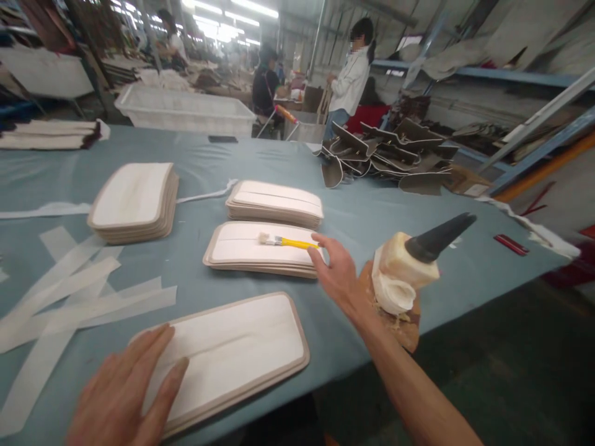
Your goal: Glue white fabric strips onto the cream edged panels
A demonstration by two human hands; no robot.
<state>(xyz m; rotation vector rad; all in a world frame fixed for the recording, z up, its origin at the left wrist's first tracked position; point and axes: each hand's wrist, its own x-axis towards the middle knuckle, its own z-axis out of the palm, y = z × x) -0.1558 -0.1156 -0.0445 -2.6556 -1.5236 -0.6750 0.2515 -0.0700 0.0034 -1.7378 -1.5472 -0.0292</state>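
Observation:
My left hand lies flat, fingers stretched, on the near end of a long white-faced panel with rounded corners and a beige border. Another panel edge shows beneath it. Farther back, a paintbrush with a yellow handle rests on a stack of similar panels. The thumb and index finger of my right hand are apart on either side of the handle's end. Right of that hand, a glue-crusted pale container with a dark, cone-shaped top stands on a stained brown board.
Behind are two more panel stacks. Translucent strips cross at left. Dark, light-edged pieces are heaped at the back right. A red object lies near the right edge. Beyond the table are a white bin and several people.

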